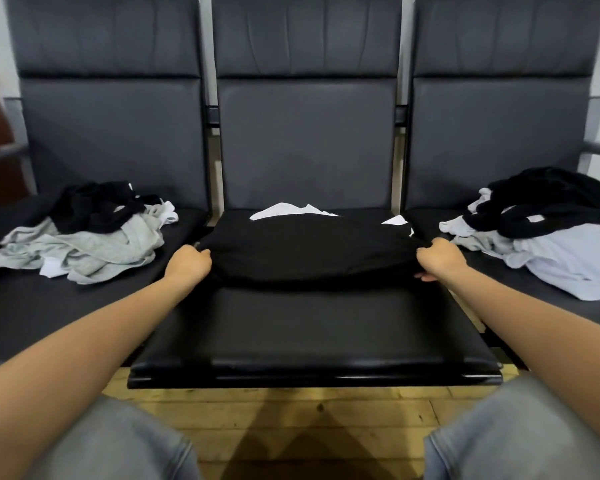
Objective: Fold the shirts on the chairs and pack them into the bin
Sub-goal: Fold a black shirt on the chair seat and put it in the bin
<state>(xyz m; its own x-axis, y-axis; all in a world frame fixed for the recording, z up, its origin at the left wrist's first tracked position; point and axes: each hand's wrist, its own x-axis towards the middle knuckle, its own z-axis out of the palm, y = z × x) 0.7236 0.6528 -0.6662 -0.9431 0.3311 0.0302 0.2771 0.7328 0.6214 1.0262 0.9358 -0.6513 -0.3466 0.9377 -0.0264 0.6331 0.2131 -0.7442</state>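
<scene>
Pinching soft black shirt (309,251) edges, left hand (187,265), right hand (440,259), smooth padded seat (309,341)

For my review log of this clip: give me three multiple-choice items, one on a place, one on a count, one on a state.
1. Where does the black shirt lie?
A. left seat
B. middle seat
C. floor

2. How many loose clothes heaps are in view?
A. one
B. two
C. four

3. What are the hands doing?
A. both grip the shirt's edges
B. both rest on the knees
C. one holds a bin

Key:
1 B, it is spread on the middle seat.
2 B, a left heap and a right heap.
3 A, the left hand and the right hand each pinch a side of the shirt.
</scene>
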